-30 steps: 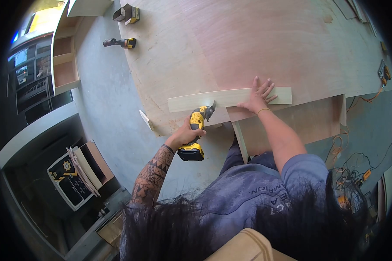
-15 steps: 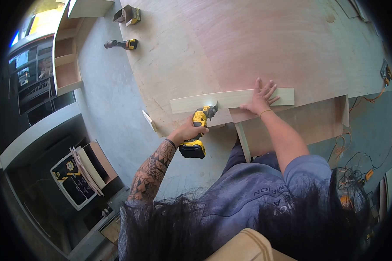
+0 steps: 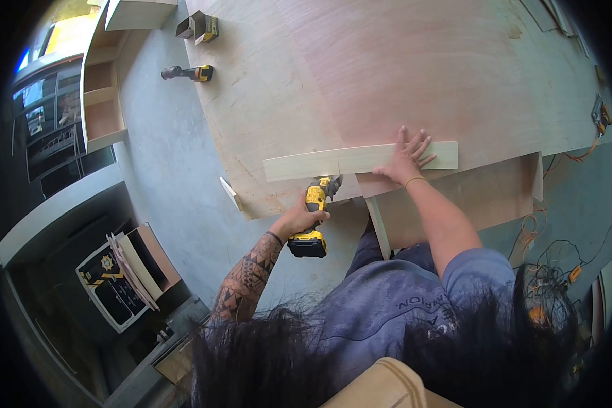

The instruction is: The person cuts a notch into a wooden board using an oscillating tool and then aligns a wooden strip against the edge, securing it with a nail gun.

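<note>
My left hand (image 3: pixel 303 216) is wrapped round the grip of a yellow-and-black cordless oscillating multi-tool (image 3: pixel 315 195). Its head is at the near edge of a pale, narrow wood strip (image 3: pixel 299 164), where a thin line runs across the strip. The strip lies flat on a large plywood sheet (image 3: pixel 415 75). Toward the strip's right end, my right hand (image 3: pixel 405 162) presses down with fingers spread, the fingertips reaching past its far edge. Below the strip, the tool's battery hangs beyond the sheet's near edge.
Another yellow-and-black cordless tool (image 3: pixel 189 73) and an opened box (image 3: pixel 198 27) rest at the sheet's left edge. A plywood frame (image 3: pixel 469 194) stands against my legs. Orange and black cables (image 3: pixel 557 262) trail over the floor at right. A wooden shelf unit (image 3: pixel 103 102) stands at left.
The multi-tool has drawn back toward me and slightly right; its head has left the strip's face, and a thin line shows there. My right hand stays on the strip.
</note>
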`<state>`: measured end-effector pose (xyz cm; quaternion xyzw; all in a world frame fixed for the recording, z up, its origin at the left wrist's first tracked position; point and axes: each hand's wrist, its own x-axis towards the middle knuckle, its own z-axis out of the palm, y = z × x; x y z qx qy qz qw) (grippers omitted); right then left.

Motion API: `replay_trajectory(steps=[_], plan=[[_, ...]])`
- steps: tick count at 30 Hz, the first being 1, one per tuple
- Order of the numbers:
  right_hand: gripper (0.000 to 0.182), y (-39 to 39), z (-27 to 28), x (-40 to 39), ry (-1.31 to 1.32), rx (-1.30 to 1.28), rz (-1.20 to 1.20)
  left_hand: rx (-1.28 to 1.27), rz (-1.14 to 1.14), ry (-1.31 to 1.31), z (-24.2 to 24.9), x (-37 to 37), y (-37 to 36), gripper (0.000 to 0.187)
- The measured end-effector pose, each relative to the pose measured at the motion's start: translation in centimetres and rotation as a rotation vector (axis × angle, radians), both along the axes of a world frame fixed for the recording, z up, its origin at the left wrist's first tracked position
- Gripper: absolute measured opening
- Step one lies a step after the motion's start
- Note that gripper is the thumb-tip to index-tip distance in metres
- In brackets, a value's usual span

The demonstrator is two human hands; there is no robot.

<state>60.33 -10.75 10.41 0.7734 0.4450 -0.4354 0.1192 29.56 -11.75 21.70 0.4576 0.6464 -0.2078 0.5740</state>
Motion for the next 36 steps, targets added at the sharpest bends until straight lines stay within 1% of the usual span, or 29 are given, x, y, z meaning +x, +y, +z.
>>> replay_trajectory(steps=[1,3,4,6,7,8,11,14,16,19,22,24,27,31,35,36], plan=[[0.159,0.6,-2.9,-1.8,0.008,-0.012,0.003,-0.012,0.003,0.008,-1.3,-1.1,1.0,0.115],[0.159,0.8,-3.4,-2.0,0.006,0.010,0.000,-0.013,0.030,0.025,0.6,-0.2,1.2,0.116],[0.159,0.8,-3.6,-1.9,0.009,0.014,0.002,-0.009,0.032,0.028,0.4,-0.7,1.0,0.116],[0.159,0.6,-3.2,-1.5,-0.003,0.006,0.004,0.034,0.041,0.001,0.2,-1.5,0.5,0.118],[0.159,0.5,-2.9,-1.5,-0.002,0.006,0.003,0.034,0.040,0.002,0.9,-1.2,0.7,0.118],[0.159,0.8,-3.8,-2.2,0.003,0.000,0.003,0.054,0.048,0.007,0.2,-1.6,1.4,0.118],[0.160,0.8,-3.4,-2.2,0.002,0.002,0.006,0.087,0.062,0.021,1.2,-0.7,3.0,0.120],[0.160,0.6,-3.5,-2.1,0.000,0.008,0.006,0.091,0.073,0.042,0.8,-1.0,4.0,0.123],[0.160,0.8,-3.8,-2.1,0.002,0.012,0.005,0.102,-0.006,0.069,0.5,-1.3,4.5,0.124],[0.160,0.8,-3.6,-2.2,0.004,-0.004,0.004,0.056,-0.053,0.100,1.0,-1.1,4.5,0.125],[0.160,0.9,-3.8,-2.2,-0.001,0.006,-0.005,0.012,-0.002,0.054,2.4,-0.1,4.7,0.125],[0.160,1.0,-3.7,-2.1,-0.003,0.001,-0.003,0.023,0.001,0.052,0.4,-1.5,4.0,0.125],[0.160,0.9,-3.6,-2.1,-0.003,0.006,-0.001,0.040,0.016,0.037,-0.3,-1.9,3.6,0.124],[0.161,0.9,-3.5,-2.2,-0.011,0.005,0.005,0.037,0.059,0.011,1.8,-0.2,4.1,0.124],[0.161,0.8,-3.3,-2.0,-0.010,0.003,0.014,0.024,0.062,0.051,1.1,-0.7,4.0,0.124],[0.161,1.0,-3.4,-2.0,-0.011,-0.003,0.016,0.037,0.031,0.051,0.6,-1.0,4.1,0.124]])
